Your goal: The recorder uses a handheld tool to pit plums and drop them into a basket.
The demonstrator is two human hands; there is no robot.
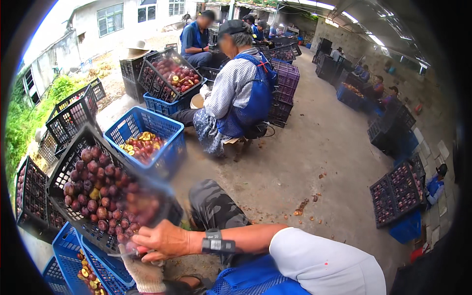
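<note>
Right hand [164,241] clenched a dark fruit [132,246] over the gloved left hand [145,275], grip unclear; steadying it against the black crate [66,162] seemed advisable.

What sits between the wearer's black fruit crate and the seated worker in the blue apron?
Head view: a blue crate of cut fruit halves lies between them.

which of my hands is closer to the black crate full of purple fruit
Right. The bare right hand reaches across to the near edge of the black crate. The gloved left hand sits just below the right hand, farther from the crate.
</note>
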